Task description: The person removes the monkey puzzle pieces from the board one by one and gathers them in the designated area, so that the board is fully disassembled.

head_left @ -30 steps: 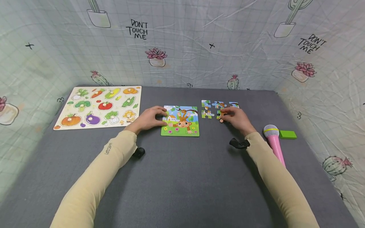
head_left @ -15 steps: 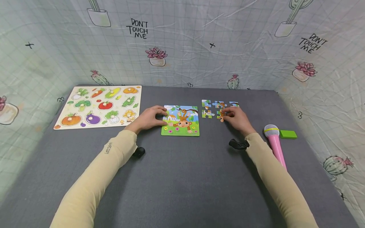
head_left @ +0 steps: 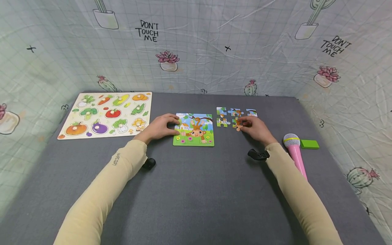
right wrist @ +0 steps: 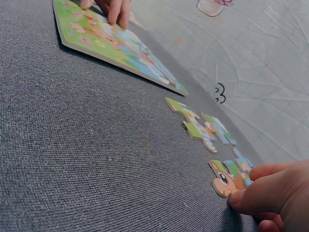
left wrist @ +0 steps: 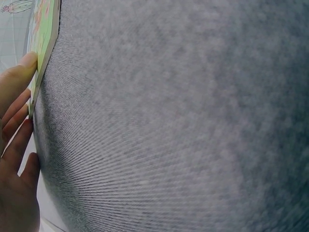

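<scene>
In the head view my left hand (head_left: 160,127) rests at the left edge of a square monkey jigsaw board (head_left: 193,143), its thumb and fingertips on the picture. The left wrist view shows the fingers (left wrist: 19,140) fairly straight along that edge. To the right of the board, my right hand (head_left: 255,128) pinches a puzzle piece (right wrist: 226,182) with part of a monkey's face, thumb at its near edge. This piece lies low among other loose pieces: a green one (head_left: 222,123), a corner piece (head_left: 221,111), a branch piece (head_left: 235,112) and a partly covered blue one (head_left: 251,112).
A vegetable peg board (head_left: 125,119) lies at the back left. On the right are a pink toy microphone (head_left: 295,153), partly behind the right sleeve, and a green block (head_left: 309,144). A printed cloth (head_left: 199,78) hangs behind the grey table (head_left: 196,197).
My right fingers have shifted slightly right, and more of the monkey-face piece shows beside them. My left hand and the jigsaw board stay in place.
</scene>
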Available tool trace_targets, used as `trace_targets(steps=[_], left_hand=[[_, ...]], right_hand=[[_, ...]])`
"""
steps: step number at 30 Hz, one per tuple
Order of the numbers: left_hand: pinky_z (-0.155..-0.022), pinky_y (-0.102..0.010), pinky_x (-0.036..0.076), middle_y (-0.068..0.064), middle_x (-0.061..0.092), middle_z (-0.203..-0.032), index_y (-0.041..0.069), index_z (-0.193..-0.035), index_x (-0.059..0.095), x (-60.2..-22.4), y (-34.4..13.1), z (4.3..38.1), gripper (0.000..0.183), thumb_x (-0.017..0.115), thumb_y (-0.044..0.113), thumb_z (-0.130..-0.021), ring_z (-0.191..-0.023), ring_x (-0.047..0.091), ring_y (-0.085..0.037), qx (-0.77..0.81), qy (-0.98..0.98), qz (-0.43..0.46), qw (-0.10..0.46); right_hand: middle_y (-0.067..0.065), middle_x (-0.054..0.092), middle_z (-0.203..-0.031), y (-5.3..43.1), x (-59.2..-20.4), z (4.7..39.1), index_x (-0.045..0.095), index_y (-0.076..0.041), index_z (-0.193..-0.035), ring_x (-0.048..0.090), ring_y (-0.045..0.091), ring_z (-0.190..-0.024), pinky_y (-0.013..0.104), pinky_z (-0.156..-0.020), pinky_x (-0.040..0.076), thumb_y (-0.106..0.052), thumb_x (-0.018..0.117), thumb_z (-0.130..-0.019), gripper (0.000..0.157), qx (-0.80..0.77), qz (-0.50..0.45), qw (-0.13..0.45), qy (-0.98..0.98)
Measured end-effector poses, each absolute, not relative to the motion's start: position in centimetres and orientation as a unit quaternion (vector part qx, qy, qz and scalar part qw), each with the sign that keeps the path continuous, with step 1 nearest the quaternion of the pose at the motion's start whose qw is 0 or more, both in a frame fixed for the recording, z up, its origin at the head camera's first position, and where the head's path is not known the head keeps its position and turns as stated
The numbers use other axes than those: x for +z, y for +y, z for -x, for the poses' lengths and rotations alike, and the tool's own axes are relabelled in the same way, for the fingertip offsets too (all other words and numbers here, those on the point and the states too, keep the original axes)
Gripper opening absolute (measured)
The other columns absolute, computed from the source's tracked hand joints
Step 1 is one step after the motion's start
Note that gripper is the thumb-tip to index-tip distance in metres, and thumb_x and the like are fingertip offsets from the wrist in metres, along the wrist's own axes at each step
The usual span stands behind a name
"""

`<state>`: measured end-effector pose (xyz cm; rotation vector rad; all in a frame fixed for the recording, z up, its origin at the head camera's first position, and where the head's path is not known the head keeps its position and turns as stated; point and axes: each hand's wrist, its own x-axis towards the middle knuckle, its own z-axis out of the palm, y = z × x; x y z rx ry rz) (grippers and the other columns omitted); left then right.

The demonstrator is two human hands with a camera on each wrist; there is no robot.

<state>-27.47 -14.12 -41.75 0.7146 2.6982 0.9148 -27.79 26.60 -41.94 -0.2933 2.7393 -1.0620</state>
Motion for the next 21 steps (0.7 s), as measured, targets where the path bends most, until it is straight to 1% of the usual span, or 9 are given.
trace_targets(steps=[4, 7, 10, 12, 14, 15, 19, 21], left_hand=[[-0.113, -0.047, 0.03, -0.01, 0.049, -0.143, 0.005, -0.125, 0.066, -41.8, -14.1, 27.5, 0.047, 0.076, 0.029, -0.086, -0.136, 0.04, -0.03, 0.305, 0.916, -0.242, 0.097], [-0.114, -0.047, 0.03, -0.01, 0.049, -0.143, 0.005, -0.124, 0.066, -41.8, -14.1, 27.5, 0.046, 0.076, 0.029, -0.086, -0.136, 0.04, -0.03, 0.307, 0.916, -0.24, 0.097], [-0.114, -0.047, 0.03, -0.01, 0.049, -0.143, 0.005, -0.124, 0.066, -41.7, -14.1, 27.5, 0.046, 0.077, 0.029, -0.086, -0.136, 0.039, -0.03, 0.31, 0.915, -0.238, 0.097], [-0.114, -0.047, 0.03, -0.01, 0.049, -0.143, 0.004, -0.124, 0.066, -41.8, -14.1, 27.5, 0.046, 0.077, 0.029, -0.086, -0.137, 0.039, -0.03, 0.309, 0.915, -0.239, 0.097], [-0.114, -0.047, 0.03, -0.011, 0.049, -0.143, 0.004, -0.124, 0.066, -41.8, -14.1, 27.6, 0.047, 0.077, 0.029, -0.086, -0.137, 0.039, -0.031, 0.307, 0.915, -0.241, 0.098], [-0.114, -0.047, 0.03, -0.011, 0.049, -0.143, 0.004, -0.124, 0.066, -41.9, -14.1, 27.6, 0.047, 0.077, 0.029, -0.086, -0.137, 0.039, -0.031, 0.306, 0.916, -0.241, 0.099], [-0.114, -0.046, 0.03, -0.01, 0.049, -0.143, 0.004, -0.125, 0.066, -42.0, -14.1, 27.7, 0.047, 0.076, 0.03, -0.087, -0.137, 0.039, -0.03, 0.301, 0.917, -0.241, 0.099], [-0.114, -0.046, 0.03, -0.01, 0.049, -0.143, 0.005, -0.124, 0.066, -41.9, -14.1, 27.7, 0.047, 0.076, 0.03, -0.086, -0.137, 0.039, -0.03, 0.301, 0.918, -0.24, 0.099]], right_hand=[[0.018, 0.057, -0.125, 26.5, -41.8, 27.9, 0.059, -0.003, -0.132, 0.054, 0.033, -0.114, 0.05, -0.094, 0.045, -0.011, 0.064, -0.095, 0.038, -0.356, 0.099, 0.093, 0.925], [0.019, 0.056, -0.125, 26.1, -41.5, 27.8, 0.058, -0.003, -0.133, 0.055, 0.033, -0.111, 0.047, -0.086, 0.048, -0.01, 0.063, -0.096, 0.038, -0.359, 0.083, 0.093, 0.925], [0.02, 0.06, -0.12, 25.0, -41.0, 27.7, 0.057, -0.005, -0.135, 0.058, 0.033, -0.1, 0.042, -0.075, 0.048, -0.012, 0.061, -0.097, 0.039, -0.371, 0.062, 0.095, 0.922], [0.019, 0.062, -0.118, 24.0, -40.6, 27.6, 0.057, -0.006, -0.136, 0.058, 0.032, -0.093, 0.04, -0.071, 0.047, -0.013, 0.06, -0.097, 0.039, -0.38, 0.057, 0.099, 0.918], [0.018, 0.062, -0.118, 22.7, -40.3, 27.4, 0.057, -0.007, -0.136, 0.059, 0.03, -0.092, 0.039, -0.072, 0.047, -0.015, 0.059, -0.098, 0.039, -0.4, 0.056, 0.108, 0.909], [0.017, 0.062, -0.12, 22.0, -40.1, 27.2, 0.057, -0.008, -0.137, 0.059, 0.03, -0.095, 0.039, -0.074, 0.047, -0.016, 0.059, -0.098, 0.039, -0.408, 0.058, 0.112, 0.904], [0.013, 0.057, -0.13, 19.3, -39.7, 26.7, 0.056, -0.009, -0.137, 0.055, 0.029, -0.112, 0.043, -0.086, 0.049, -0.021, 0.06, -0.098, 0.041, -0.444, 0.07, 0.13, 0.884], [0.011, 0.056, -0.133, 18.0, -39.6, 26.6, 0.057, -0.009, -0.136, 0.054, 0.028, -0.117, 0.044, -0.089, 0.049, -0.022, 0.061, -0.098, 0.041, -0.456, 0.078, 0.139, 0.875]])
